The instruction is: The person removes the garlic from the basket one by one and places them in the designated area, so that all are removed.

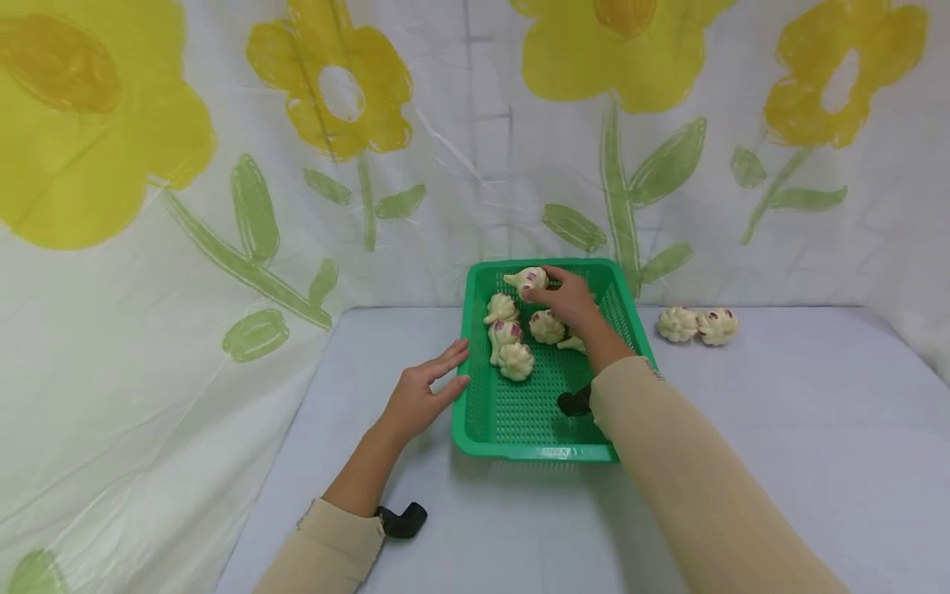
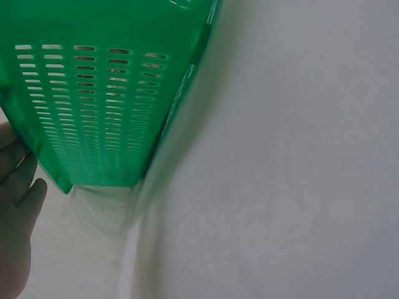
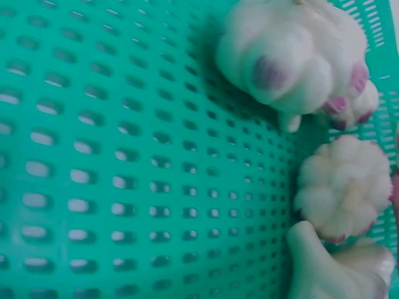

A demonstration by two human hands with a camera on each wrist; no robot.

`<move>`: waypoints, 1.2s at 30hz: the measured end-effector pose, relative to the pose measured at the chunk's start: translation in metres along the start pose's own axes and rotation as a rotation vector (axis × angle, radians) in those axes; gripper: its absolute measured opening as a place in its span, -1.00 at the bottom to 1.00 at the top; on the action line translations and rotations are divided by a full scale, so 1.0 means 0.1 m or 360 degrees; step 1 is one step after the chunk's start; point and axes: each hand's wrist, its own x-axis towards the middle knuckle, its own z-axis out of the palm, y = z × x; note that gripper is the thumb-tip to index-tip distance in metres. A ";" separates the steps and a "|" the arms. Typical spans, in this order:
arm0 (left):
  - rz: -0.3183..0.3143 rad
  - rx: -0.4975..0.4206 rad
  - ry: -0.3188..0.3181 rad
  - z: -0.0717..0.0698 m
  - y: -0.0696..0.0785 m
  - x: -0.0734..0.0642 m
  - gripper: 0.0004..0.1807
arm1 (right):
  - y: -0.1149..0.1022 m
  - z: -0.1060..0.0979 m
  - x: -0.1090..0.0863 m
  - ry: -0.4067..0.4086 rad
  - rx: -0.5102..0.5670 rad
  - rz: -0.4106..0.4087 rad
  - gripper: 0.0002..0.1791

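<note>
A green perforated plastic basket (image 1: pixel 512 451) stands on the table with several garlic bulbs in it. My right hand (image 1: pixel 570 304) reaches over its far part and pinches a garlic bulb (image 1: pixel 529 280) between thumb and fingers. Below that hand lie other bulbs, among them one in the middle (image 1: pixel 547 327) and one at the left (image 1: pixel 515 361); the forearm partly covers some. Straight fingers of my left hand (image 1: pixel 423 394) rest at the left rim. In the left wrist view, the left hand (image 2: pixel 15 205) is beside the basket's wall (image 2: pixel 93 25). Bulbs (image 3: pixel 293 56) fill the right wrist view's right side.
Two more garlic bulbs (image 1: pixel 698 325) lie side by side on the white tabletop (image 1: pixel 787 429), right of the basket. A white curtain (image 1: pixel 423 239) with yellow flowers hangs behind the table and along its left. Black wrist-worn pieces (image 1: pixel 403 521) stick out from the sleeves.
</note>
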 end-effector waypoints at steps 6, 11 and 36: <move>-0.0042 -0.0027 -0.0016 0.02 0.02 0.03 -0.49 | -0.03 -0.11 -0.03 -0.0026 -0.0069 -0.0017 -0.13; -0.0036 -0.0038 -0.0023 0.04 0.00 0.04 -0.49 | -0.09 -0.17 -0.11 0.0018 -0.0105 -0.0028 -0.16; -0.0024 -0.0019 0.0021 0.01 0.03 0.00 -0.50 | -0.35 -0.79 -0.29 0.0127 0.0034 -0.0116 -0.23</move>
